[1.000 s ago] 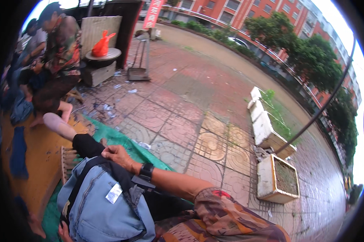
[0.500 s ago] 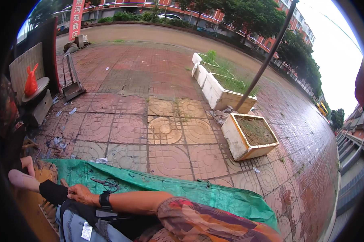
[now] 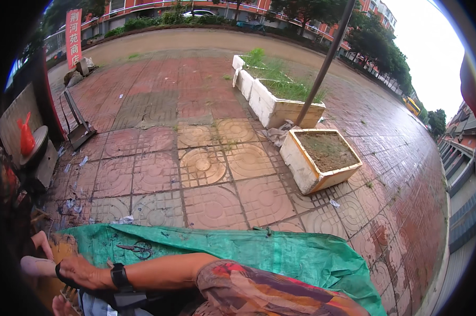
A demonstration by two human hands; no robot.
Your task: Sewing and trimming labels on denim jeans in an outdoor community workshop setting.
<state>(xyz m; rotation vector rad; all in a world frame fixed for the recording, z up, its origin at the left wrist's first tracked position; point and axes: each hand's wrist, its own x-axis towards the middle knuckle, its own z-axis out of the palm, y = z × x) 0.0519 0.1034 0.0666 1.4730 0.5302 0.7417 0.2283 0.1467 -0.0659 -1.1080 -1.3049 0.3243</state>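
My right hand is closed on black cloth that sits around a pale, sock-like lower limb at the lower left. A dark watch is on that wrist. Below, my left hand shows at the frame's edge with fingers slightly bent and apart. A light-blue denim item with a white label lies beneath my right forearm, mostly hidden. Beyond it a green tarp carries black scissors, beside a worn yellow board.
Another person's bare limb shows at left, near a round stand with a red bag and a metal dustpan. Foam planter boxes and a leaning pole stand on paving, with scattered scraps. A road lies beyond.
The view has swung left to right, so the other people have mostly left the frame. My right hand has moved lower in view, and less of the denim item shows.
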